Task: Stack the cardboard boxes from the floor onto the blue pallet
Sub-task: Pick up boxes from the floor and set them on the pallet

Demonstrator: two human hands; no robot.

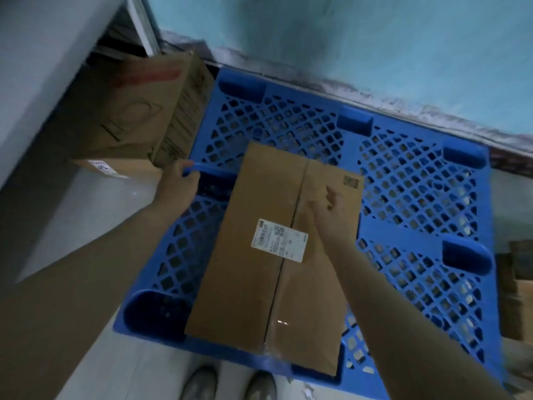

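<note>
the blue plastic lattice pallet [403,174] fills the centre and right of the frame, its far edge close along the teal wall [346,30]. one flat brown cardboard box with a white label [253,269] lies on its lower-left part, apparently just placed; the right half is bare lattice with room. the next move likely calls for fetching the printed brown cardboard box [129,111] at upper left, crowded against the pallet's left edge. the left hand [180,183] pinches that rim; the right hand [328,209] hovers over the flat box, fingers loosely curled, holding nothing.
</note>
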